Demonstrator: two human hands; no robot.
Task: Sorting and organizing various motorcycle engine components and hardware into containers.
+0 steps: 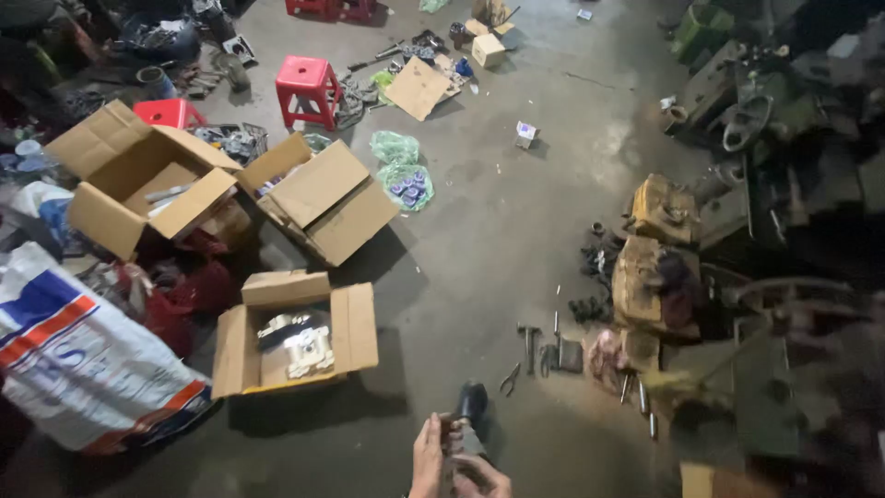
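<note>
Both hands, left hand and right hand, are clenched round a dark cylindrical part held low over the concrete floor, so a greasy slip could drop it onto the pliers.

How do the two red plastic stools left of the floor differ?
The far red plastic stool stands in full view on bare concrete, its square top and legs visible. The near red plastic stool is half hidden behind an open cardboard box, showing only its top. Both are red and upright.
</note>
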